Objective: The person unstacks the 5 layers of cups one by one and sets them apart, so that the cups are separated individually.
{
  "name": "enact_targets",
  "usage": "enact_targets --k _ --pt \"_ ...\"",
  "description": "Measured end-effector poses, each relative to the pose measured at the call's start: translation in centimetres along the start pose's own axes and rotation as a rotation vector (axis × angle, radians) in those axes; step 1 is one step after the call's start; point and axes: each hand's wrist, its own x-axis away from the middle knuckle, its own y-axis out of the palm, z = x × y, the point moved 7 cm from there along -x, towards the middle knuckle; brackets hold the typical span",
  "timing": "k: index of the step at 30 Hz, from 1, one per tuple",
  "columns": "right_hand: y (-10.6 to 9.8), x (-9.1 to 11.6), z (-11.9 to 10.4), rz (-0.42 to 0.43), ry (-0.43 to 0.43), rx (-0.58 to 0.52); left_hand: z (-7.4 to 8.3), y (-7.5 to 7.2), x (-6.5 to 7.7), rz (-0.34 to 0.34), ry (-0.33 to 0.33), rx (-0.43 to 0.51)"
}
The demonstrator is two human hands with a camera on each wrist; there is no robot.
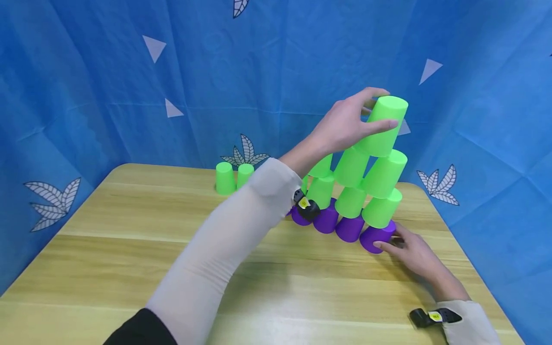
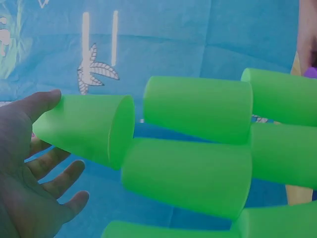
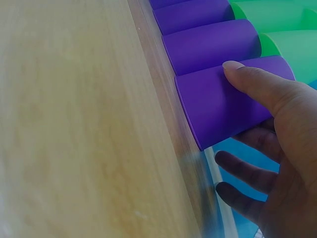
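Observation:
A stepped wall of upside-down cups stands right of centre in the head view, green rows over a purple bottom row. High at its right end, my left hand [image 1: 345,122] grips a green cup [image 1: 385,128] between thumb and fingers. That cup's rim meets the green cups below it, as the left wrist view also shows. Down at the table, my right hand [image 1: 416,254] pinches the rightmost purple cup [image 1: 376,238]. Its thumb [image 3: 247,79] lies along the cup's side, with the lower fingers spread free. My left forearm hides the wall's left part.
Two upside-down green cups, one at the back [image 1: 225,178] and its neighbour [image 1: 245,173], stand left of the wall on the wooden table [image 1: 129,249]. A blue patterned curtain [image 1: 241,72] hangs close behind the table's far edge and along its sides.

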Motion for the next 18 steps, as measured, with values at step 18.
enact_targets --k 18 --pt "-0.1 0.3 0.3 -0.007 0.013 0.012 -3.1 -7.5 5.2 0.228 0.069 -0.021"
